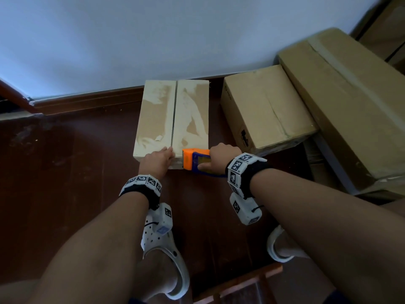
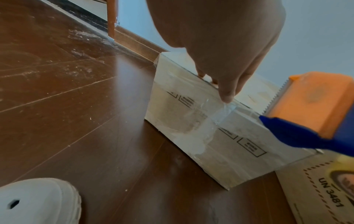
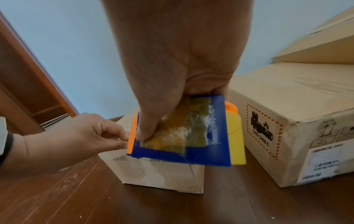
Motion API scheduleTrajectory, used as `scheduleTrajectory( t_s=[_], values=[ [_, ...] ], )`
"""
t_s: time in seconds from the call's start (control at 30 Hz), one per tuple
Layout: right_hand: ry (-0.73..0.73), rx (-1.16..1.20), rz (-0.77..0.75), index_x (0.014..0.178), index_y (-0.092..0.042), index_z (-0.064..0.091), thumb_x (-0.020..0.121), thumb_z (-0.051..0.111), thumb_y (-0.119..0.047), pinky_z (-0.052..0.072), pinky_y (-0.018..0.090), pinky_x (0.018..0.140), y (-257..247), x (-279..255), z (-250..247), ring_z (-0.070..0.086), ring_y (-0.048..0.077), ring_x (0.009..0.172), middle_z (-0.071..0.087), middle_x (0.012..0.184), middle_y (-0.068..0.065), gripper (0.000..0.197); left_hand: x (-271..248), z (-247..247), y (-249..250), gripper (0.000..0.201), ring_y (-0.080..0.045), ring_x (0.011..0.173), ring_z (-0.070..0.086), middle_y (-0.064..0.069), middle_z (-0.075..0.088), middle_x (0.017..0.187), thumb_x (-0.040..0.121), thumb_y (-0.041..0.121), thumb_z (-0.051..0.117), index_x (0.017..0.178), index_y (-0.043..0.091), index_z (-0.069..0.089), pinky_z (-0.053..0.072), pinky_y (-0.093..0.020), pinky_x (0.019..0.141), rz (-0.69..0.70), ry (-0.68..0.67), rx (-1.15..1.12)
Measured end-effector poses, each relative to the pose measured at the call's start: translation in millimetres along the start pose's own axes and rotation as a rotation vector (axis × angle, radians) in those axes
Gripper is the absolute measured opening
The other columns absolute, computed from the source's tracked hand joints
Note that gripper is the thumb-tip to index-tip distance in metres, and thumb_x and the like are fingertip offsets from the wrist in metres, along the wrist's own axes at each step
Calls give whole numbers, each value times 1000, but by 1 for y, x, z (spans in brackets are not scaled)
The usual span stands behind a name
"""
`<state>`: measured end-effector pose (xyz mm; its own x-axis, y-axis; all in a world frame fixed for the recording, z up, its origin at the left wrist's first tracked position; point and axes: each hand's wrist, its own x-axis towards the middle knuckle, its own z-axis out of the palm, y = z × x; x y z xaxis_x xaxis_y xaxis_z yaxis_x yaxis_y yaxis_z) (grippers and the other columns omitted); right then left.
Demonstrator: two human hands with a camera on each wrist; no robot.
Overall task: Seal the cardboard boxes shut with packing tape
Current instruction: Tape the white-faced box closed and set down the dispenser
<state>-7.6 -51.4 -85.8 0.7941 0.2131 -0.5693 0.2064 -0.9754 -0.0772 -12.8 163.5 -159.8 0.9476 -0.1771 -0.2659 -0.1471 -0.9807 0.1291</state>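
Note:
A pale cardboard box (image 1: 153,119) stands on the dark floor, its top flaps meeting in a centre seam. My left hand (image 1: 169,151) is at the box's near edge by the seam. In the left wrist view its fingertips (image 2: 227,97) hold a clear tape end (image 2: 229,108) down on that edge. My right hand (image 1: 210,161) grips an orange and blue tape dispenser (image 1: 192,160) just right of the left hand, its toothed blade towards the box. In the right wrist view the thumb lies across the dispenser (image 3: 201,145), and the left hand (image 3: 124,138) pinches beside its orange edge.
A brown box (image 1: 265,106) with a UN 3481 label (image 3: 262,133) sits close on the right, and a long brown box (image 1: 350,102) lies behind it. The wall and skirting board (image 1: 87,102) run behind. My feet in white clogs (image 1: 166,249) are near.

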Motion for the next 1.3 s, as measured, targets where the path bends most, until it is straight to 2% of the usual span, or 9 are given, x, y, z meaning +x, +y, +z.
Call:
scheduleTrajectory(
  t_s=[0.17, 0.4, 0.57, 0.7, 0.8, 0.9, 1.03, 1.17, 1.3],
  values=[
    [4, 31, 21, 64, -18, 40, 85, 50, -68, 40, 31, 60, 1, -5, 6, 46, 16, 60, 44, 71, 0, 55, -2, -4, 0, 32, -34, 101, 63, -8, 63, 124, 101, 34, 44, 123, 15, 59, 48, -40, 78, -39, -6, -72],
    [8, 81, 43, 66, -17, 41, 83, 50, -70, 40, 31, 61, 6, -8, 11, 51, 20, 67, 44, 72, 0, 56, -4, -7, 2, 35, -35, 107, 62, -4, 62, 128, 101, 38, 44, 124, 17, 60, 49, -42, 83, -82, -7, -119],
    [15, 35, 17, 80, -15, 49, 85, 49, -69, 40, 33, 63, 6, -11, 9, 49, 20, 70, 40, 72, 0, 54, -5, -7, 3, 38, -35, 109, 61, -5, 62, 129, 100, 40, 44, 129, 20, 58, 51, -43, 85, -86, -25, -120],
    [-19, -51, 52, 76, -15, 50, 86, 50, -66, 40, 32, 62, 32, -21, 8, 51, 21, 67, 45, 70, 1, 53, -4, -8, 6, 37, -35, 108, 61, -7, 64, 126, 100, 40, 46, 127, 19, 60, 50, -43, 86, -99, -13, -145],
    [0, -101, 106, 83, -14, 54, 87, 50, -65, 40, 32, 62, 62, -32, 5, 53, 22, 70, 47, 71, 2, 51, -3, -8, 4, 37, -35, 105, 63, -8, 65, 123, 99, 41, 47, 127, 21, 60, 52, -44, 85, -96, -10, -135],
    [-1, -86, 113, 86, -14, 55, 87, 51, -64, 41, 32, 63, 70, -37, 8, 54, 23, 72, 50, 77, 3, 51, -2, -10, 6, 38, -35, 105, 63, -8, 65, 124, 99, 42, 47, 128, 21, 59, 52, -43, 84, -102, -29, -108],
    [-41, -27, 174, 82, -14, 55, 85, 52, -66, 41, 33, 66, 86, -44, 15, 53, 24, 74, 51, 79, 4, 52, -1, -12, 6, 39, -34, 105, 62, -7, 64, 125, 99, 43, 45, 129, 22, 58, 50, -42, 84, -106, -42, -64],
    [-36, -82, 250, 82, -13, 57, 86, 52, -66, 42, 32, 65, 117, -51, 8, 55, 24, 74, 52, 78, 4, 53, 0, -13, 4, 38, -36, 102, 63, -10, 66, 121, 99, 44, 45, 128, 24, 59, 51, -42, 82, -127, -32, -57],
    [-52, -100, 253, 67, -15, 48, 89, 51, -62, 41, 28, 56, 112, -44, 4, 51, 19, 58, 51, 67, 2, 52, -1, -10, 6, 36, -36, 99, 65, -12, 68, 118, 97, 42, 50, 124, 23, 62, 54, -44, 80, -117, 5, -113]
  ],
)
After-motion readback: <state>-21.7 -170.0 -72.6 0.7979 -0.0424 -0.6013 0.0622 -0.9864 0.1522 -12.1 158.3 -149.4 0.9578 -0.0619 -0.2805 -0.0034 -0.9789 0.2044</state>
